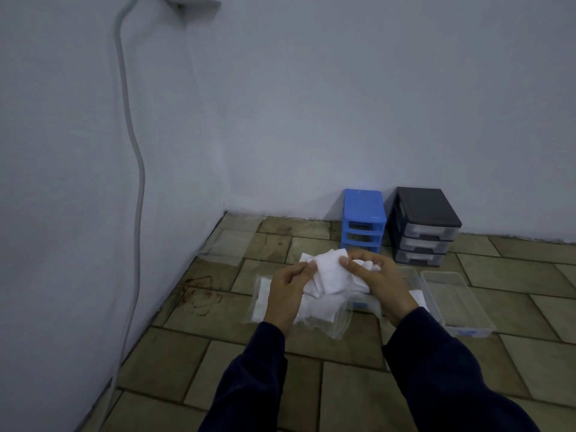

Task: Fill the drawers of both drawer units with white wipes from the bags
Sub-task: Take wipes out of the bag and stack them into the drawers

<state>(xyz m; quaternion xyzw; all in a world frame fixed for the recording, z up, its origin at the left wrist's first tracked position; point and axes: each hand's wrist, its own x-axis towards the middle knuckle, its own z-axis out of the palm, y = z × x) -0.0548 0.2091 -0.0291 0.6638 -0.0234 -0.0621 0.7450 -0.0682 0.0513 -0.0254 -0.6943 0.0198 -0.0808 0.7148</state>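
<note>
Both hands work a bunch of white wipes (330,275) at frame centre, above the floor. L hand (288,291) pinches the wipes' 9 o'clock edge betw thumb and fingers; R hand (378,283) grips the 3 o'clock side, fingers curled round a wad of white. The top wipe is a rough rectangle, long axis running approx 6 to 12 o'clock, far end tilted slightly toward 1 o'clock. Dark sleeves on both arms.

Under the hands, at 6 o'clock of the wipes, a clear plastic bag (324,319) lies on the tiled floor (218,363) w/ more white wipes inside; its open mouth seems to face 4 o'clock, can't tell for sure. At 3 o'clock of the hands, two clear drawers (458,304) lie on the floor side by side, long axes approx 11 to 5 o'clock; some blue marking on the nearer one's front, unreadable.

At 12 o'clock, blue drawer unit (363,219) stands upright against the wall, slots look open. Just beside it at 3 o'clock, black drawer unit (425,226) w/ three clear-fronted drawers in place. No legible labels or brands.

Another flat clear bag (230,241) lies in the corner at 10 o'clock. Grey cable (137,182) runs down the left wall.
</note>
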